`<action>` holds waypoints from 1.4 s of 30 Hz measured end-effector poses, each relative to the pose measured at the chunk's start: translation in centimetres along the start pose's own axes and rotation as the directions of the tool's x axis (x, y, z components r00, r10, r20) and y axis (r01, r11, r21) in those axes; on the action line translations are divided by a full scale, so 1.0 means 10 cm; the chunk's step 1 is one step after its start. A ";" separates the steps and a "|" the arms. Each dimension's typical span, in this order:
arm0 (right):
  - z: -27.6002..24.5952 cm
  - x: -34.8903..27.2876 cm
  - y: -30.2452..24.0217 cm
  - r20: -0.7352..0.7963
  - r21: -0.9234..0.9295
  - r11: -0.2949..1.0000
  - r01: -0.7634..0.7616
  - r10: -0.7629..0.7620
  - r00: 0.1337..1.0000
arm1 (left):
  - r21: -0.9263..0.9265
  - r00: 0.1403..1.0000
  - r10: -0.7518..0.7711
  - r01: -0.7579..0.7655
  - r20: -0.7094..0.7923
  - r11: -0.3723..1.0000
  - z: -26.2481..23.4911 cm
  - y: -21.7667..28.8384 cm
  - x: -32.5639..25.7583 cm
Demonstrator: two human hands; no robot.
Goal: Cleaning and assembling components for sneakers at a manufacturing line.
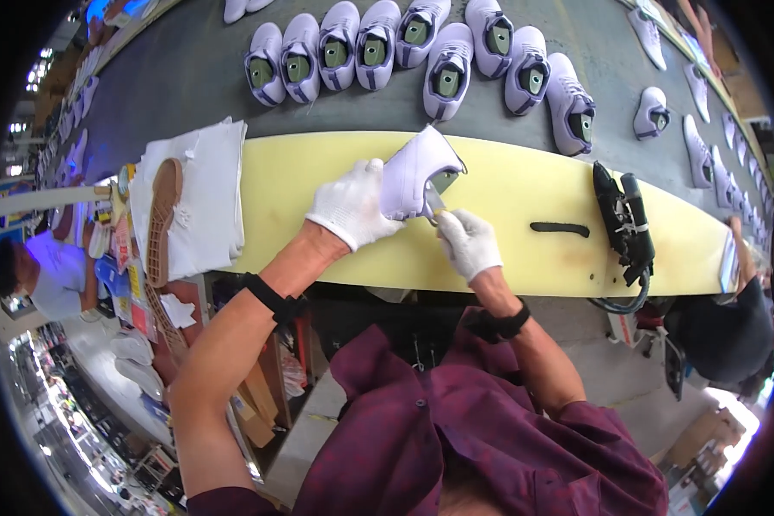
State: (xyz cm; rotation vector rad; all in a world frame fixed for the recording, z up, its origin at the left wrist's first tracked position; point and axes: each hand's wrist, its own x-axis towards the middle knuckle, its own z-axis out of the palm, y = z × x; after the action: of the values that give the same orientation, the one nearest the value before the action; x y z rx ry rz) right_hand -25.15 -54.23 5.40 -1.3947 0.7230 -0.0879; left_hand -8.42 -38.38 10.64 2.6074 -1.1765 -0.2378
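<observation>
My left hand, in a white knit glove, is closed around the toe side of a lavender shoe. The shoe is tilted above the pale yellow bench, its opening turned toward my right, with a green last showing inside. My gloved right hand pinches a small metal tool at the shoe's opening. A bit of yellow shows where my fingers meet the tool; most of its handle is hidden.
Several lavender shoes stand on the dark belt beyond the bench. A white sheet stack and brown sole lie left. Right are a black strip and black corded tool. People sit at both sides.
</observation>
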 end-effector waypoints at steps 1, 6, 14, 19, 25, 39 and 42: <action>-0.14 -0.05 -0.07 0.001 -0.081 0.995 -0.050 0.051 0.999 | 0.024 0.999 0.045 -0.045 -0.011 0.999 0.03 -0.02 0.00; -0.50 -0.22 -0.08 -0.065 -0.178 0.971 -0.157 0.148 0.987 | 0.050 0.997 0.065 -0.067 0.044 0.996 0.08 0.03 0.03; -0.44 -0.01 -0.14 0.084 -0.664 0.720 0.203 -0.198 0.977 | 0.125 0.975 0.206 -0.196 -0.080 0.973 0.17 -0.02 -0.04; -0.56 0.26 -0.34 0.414 -0.607 0.615 0.504 -0.297 0.861 | 0.115 0.973 0.231 -0.231 0.006 0.966 0.09 -0.01 -0.01; -0.34 0.23 -0.19 0.394 -0.576 0.694 0.433 -0.229 0.890 | 0.144 0.958 0.285 -0.288 0.044 0.947 0.11 -0.05 -0.02; 0.04 0.03 -0.03 0.083 -0.152 0.988 -0.024 0.037 0.996 | 0.099 0.974 0.226 -0.222 -0.033 0.970 0.11 -0.09 0.00; 0.11 -0.02 -0.03 0.038 -0.052 0.995 -0.089 0.091 0.995 | 0.087 0.977 0.205 -0.199 -0.054 0.976 0.12 -0.10 0.00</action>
State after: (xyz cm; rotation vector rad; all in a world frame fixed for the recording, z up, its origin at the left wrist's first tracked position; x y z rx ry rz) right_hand -24.62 -53.30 5.76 -1.4053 0.7577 0.0294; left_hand -8.04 -37.99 9.21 2.5173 -1.4444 -0.0672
